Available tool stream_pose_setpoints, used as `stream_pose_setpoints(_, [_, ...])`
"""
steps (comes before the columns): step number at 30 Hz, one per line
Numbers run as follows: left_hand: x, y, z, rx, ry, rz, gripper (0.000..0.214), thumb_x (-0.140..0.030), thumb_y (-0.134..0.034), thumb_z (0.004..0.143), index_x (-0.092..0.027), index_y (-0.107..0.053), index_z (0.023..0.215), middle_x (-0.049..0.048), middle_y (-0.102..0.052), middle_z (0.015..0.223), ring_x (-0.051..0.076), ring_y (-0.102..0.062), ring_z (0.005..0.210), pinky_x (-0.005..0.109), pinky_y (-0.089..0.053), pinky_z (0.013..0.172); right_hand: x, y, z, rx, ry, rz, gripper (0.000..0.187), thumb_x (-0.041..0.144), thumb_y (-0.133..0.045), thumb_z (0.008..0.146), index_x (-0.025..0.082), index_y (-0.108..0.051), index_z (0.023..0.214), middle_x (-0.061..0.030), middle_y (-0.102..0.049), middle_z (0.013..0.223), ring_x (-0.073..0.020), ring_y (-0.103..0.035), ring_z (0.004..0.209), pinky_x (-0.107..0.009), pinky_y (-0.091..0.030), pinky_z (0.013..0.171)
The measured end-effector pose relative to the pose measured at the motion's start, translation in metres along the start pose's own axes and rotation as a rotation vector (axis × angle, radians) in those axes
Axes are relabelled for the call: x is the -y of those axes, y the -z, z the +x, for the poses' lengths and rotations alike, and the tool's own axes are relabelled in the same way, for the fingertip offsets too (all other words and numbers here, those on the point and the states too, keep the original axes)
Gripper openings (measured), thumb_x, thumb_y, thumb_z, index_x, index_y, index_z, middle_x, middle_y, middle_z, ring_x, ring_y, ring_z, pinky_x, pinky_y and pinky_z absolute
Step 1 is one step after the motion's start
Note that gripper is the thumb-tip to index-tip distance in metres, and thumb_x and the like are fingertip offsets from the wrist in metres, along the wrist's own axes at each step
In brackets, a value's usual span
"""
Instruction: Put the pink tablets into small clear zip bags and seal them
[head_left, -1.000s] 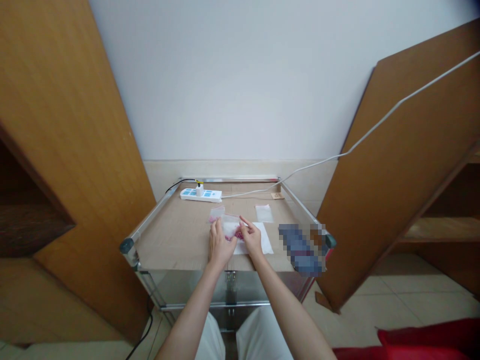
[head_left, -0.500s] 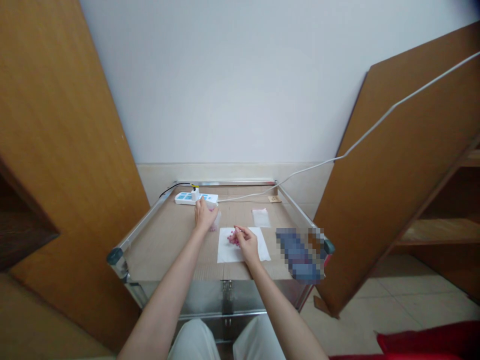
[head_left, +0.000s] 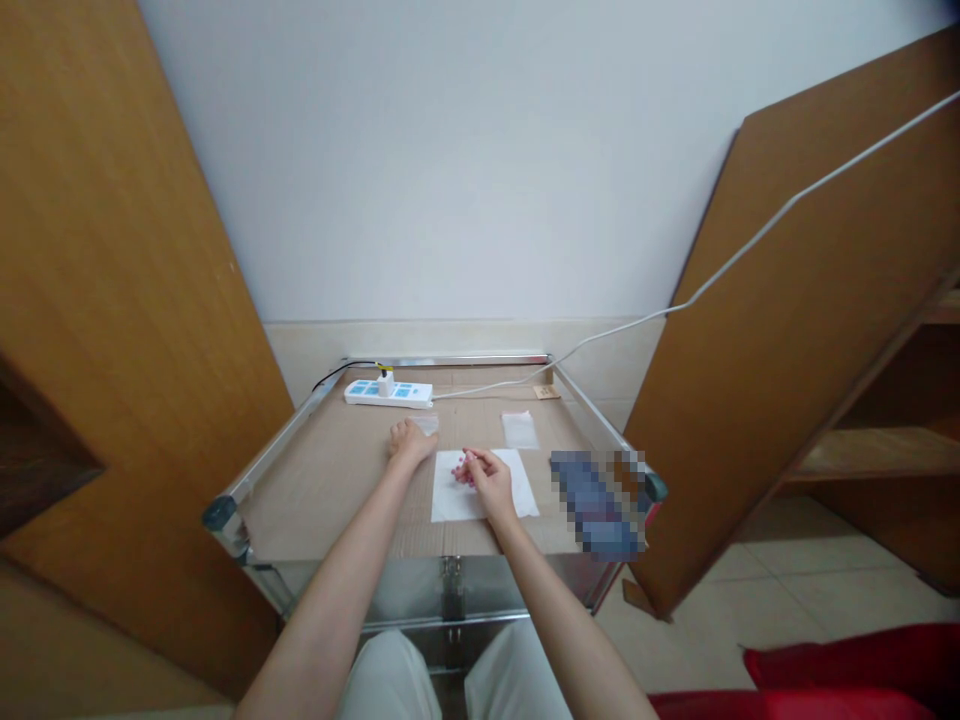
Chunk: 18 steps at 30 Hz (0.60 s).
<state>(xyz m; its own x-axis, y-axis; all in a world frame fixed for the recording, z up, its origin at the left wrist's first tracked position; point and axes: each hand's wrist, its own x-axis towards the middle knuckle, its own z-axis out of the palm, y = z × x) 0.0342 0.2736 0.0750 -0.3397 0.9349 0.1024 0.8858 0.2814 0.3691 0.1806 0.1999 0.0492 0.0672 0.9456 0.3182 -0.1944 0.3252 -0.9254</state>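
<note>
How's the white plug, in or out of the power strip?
In: the plug stands upright on the power strip, with no gap visible between them.

The left hand moved away from the right hand, toward ten o'clock of the white paper, and reached a clear bag there.

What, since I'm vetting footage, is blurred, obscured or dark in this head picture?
Head view: pixelation obscures the blue-grey item; the top-right corner is dark; the pink pieces at the right hand look too soft to count; the wall shows no strong glare.
</note>
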Motion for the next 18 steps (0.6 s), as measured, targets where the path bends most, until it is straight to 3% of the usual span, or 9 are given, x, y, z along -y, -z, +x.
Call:
stream_pose_setpoints(6, [-0.003,0.016,-0.012,0.037,0.015,-0.005,0.062,-0.055,-0.045,0.061,-0.013,-0.047,0.106,0.0209,-0.049,0.11,0.035,-0.038,0.107,0.046,-0.024,0.086,-0.001,-0.001,-0.001,-0.019,0.013,-0.001,0.031,0.041,-0.05,0.07,0.013,-0.057,0.082,-0.002,-0.06,0.053,-0.012,-0.055,0.047,-0.023,-0.044,0.046])
stream_pose_setpoints(11, [-0.002,0.029,-0.033,-0.131,-0.101,-0.174,0.05,-0.047,-0.043,0.068,-0.018,-0.045,0.108,0.0153,-0.045,0.117,0.033,-0.034,0.111,0.051,-0.021,0.088,0.004,0.0,0.0,-0.073,-0.011,0.11,0.029,0.041,-0.051,0.07,0.014,-0.052,0.08,0.0,-0.057,0.05,-0.0113,-0.053,0.042,-0.022,-0.042,0.041])
stream_pose_setpoints(14, [0.0,0.026,-0.054,-0.255,-0.249,-0.448,0.038,-0.034,-0.045,0.071,-0.021,-0.045,0.107,0.0099,-0.048,0.114,0.025,-0.039,0.108,0.042,-0.027,0.09,0.005,0.006,0.007,-0.185,-0.003,0.192,0.025,0.039,-0.053,0.068,0.016,-0.048,0.078,0.0008,-0.058,0.056,-0.009,-0.051,0.04,-0.022,-0.042,0.042])
stream_pose_setpoints(16, [0.001,0.018,-0.069,-0.221,-0.337,-0.732,0.034,-0.031,-0.043,0.073,-0.02,-0.045,0.105,0.0086,-0.051,0.109,0.019,-0.047,0.1,0.033,-0.036,0.085,0.004,0.013,0.016,-0.267,0.015,0.221,0.024,0.038,-0.053,0.068,0.017,-0.046,0.078,0.0014,-0.058,0.061,-0.0081,-0.051,0.044,-0.022,-0.043,0.047])
stream_pose_setpoints(18, [0.005,0.005,-0.083,-0.128,-0.273,-0.988,0.032,-0.034,-0.044,0.073,-0.019,-0.046,0.1,0.0083,-0.053,0.102,0.015,-0.055,0.083,0.028,-0.043,0.071,0.003,0.023,0.027,-0.326,0.016,0.19,0.025,0.038,-0.052,0.067,0.018,-0.045,0.08,0.0013,-0.058,0.064,-0.0085,-0.052,0.046,-0.023,-0.043,0.051])
